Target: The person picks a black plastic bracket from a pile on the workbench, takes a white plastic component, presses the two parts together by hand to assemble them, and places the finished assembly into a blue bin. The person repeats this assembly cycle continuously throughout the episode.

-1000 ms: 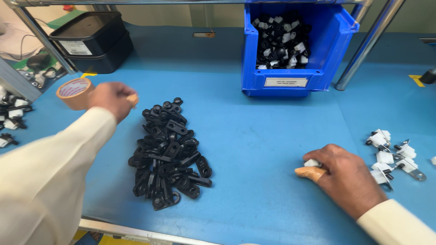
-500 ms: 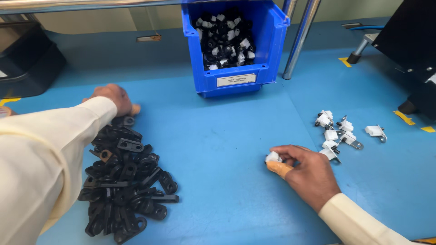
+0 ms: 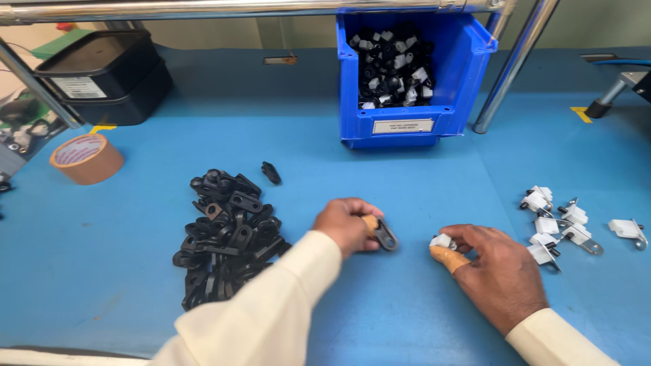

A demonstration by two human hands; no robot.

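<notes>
My left hand grips a black plastic clip just above the blue table, right of a pile of the same black clips. One black clip lies apart behind the pile. My right hand rests on the table a short way to the right, pinching a small white part between the fingertips; one finger wears a tan cot. The clip and the white part are close but apart.
Several white parts with metal pins lie right of my right hand. A blue bin of black and white pieces stands behind. A tape roll and stacked black trays are at the back left. A metal post rises beside the bin.
My left hand left the far side of the pile and came toward the middle with a black clip in it. My right hand still holds the white part. The view shifted left.
</notes>
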